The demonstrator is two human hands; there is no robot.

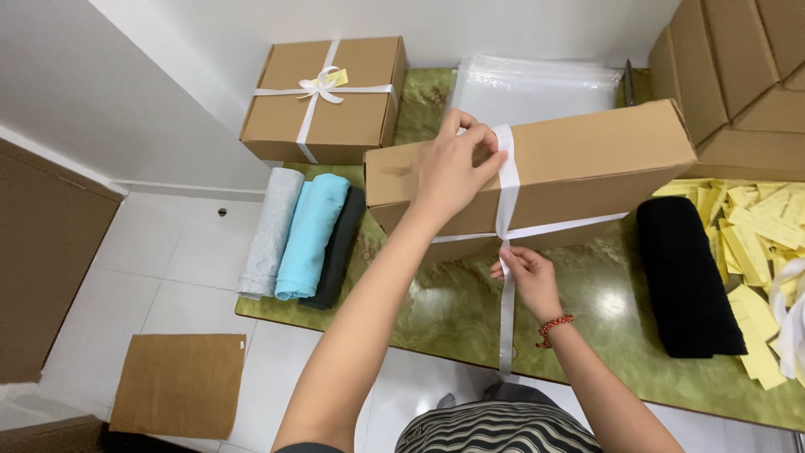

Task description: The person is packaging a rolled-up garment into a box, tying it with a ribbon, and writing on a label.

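One plain brown cardboard box [579, 168], tipped up on its near edge at the centre of the green marbled table [470, 310]. One white ribbon [506, 180] runs over it. Your left hand [453, 172] pinches the ribbon closed at the box's top face. Your right hand [528, 277], at 6 o'clock of the box, grips the hanging ribbon tail.

One finished brown box with a white bow [323, 96] at 10 o'clock. Three rolled garments at 9 o'clock: one grey [270, 231], one light blue [312, 235], one black [340, 247]. One folded black cloth [688, 277] at 4 o'clock. One stack of clear plastic bags [537, 88] at 12 o'clock. Yellow paper tags [755, 243], too many to count, at 3 o'clock.
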